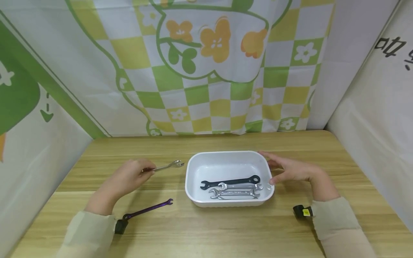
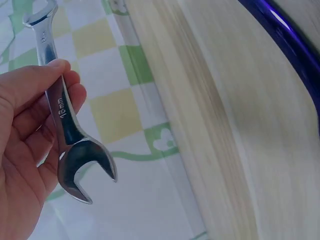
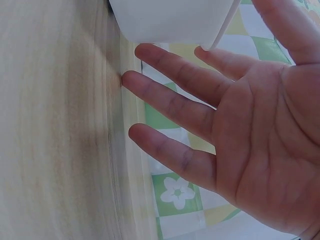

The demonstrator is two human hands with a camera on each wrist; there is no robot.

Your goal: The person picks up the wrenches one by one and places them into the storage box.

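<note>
My left hand [image 1: 130, 175] pinches a silver double open-end wrench [image 2: 64, 112] between thumb and fingers, held above the table just left of a white plastic tray [image 1: 191, 186]. The left wrist view shows "mm" markings on its shank and one open jaw facing down. At the tray's right end is my right hand [image 1: 292, 170], thumb and a finger touching the rim. Its fingers [image 3: 175, 105] are spread and mostly straight in the right wrist view. Inside the tray lie a black combination wrench [image 1: 230, 181] and several silver wrenches [image 1: 237, 192].
A purple wrench [image 1: 148, 209] lies on the wooden table [image 1: 213, 233] below my left hand, near the left wrist camera [image 1: 121, 226]. A patterned curtain [image 1: 206, 89] hangs along the table's back edge, with white fabric walls on both sides.
</note>
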